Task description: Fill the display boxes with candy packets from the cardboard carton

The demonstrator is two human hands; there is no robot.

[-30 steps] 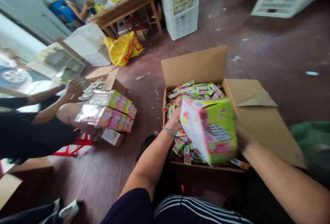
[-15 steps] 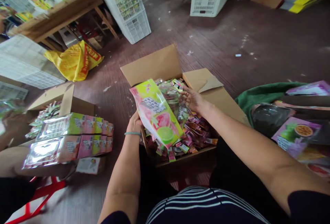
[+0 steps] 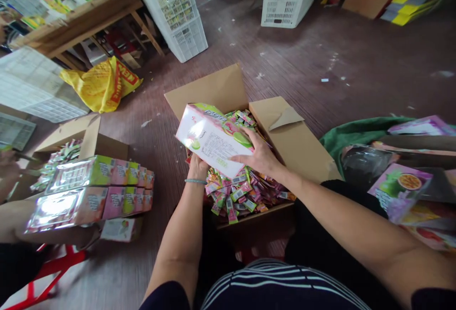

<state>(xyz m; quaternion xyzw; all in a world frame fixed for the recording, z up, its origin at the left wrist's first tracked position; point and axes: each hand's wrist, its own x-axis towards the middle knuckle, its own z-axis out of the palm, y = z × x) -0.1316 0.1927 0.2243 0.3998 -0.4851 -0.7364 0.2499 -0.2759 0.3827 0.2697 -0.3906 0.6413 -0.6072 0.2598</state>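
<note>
Hands first: I see my left hand under the near left end of a white, pink and green printed carton, fingers curled up behind it and mostly hidden, so I take it as gripping from below. My right hand lies on the carton's right side, fingers spread flat across the printed face and thumb along the near edge, pressing on it rather than clenched. The carton is tilted, its text-covered panel facing me, and it hangs just above the open brown cardboard box on the floor in front of my knees.

That box is heaped with small pink and green sachets, some spilling over the near rim. Its far flap stands upright and the right flap lies open and flat.

To the left, a stack of shrink-wrapped pink and green cartons sits beside a second open cardboard box holding more sachets. Another person's hand shows at the far left edge, blurred.

Farther off I make out a yellow plastic bag, white plastic crates and a wooden table. On the right, purple printed flat cartons lie near a green cloth.
</note>
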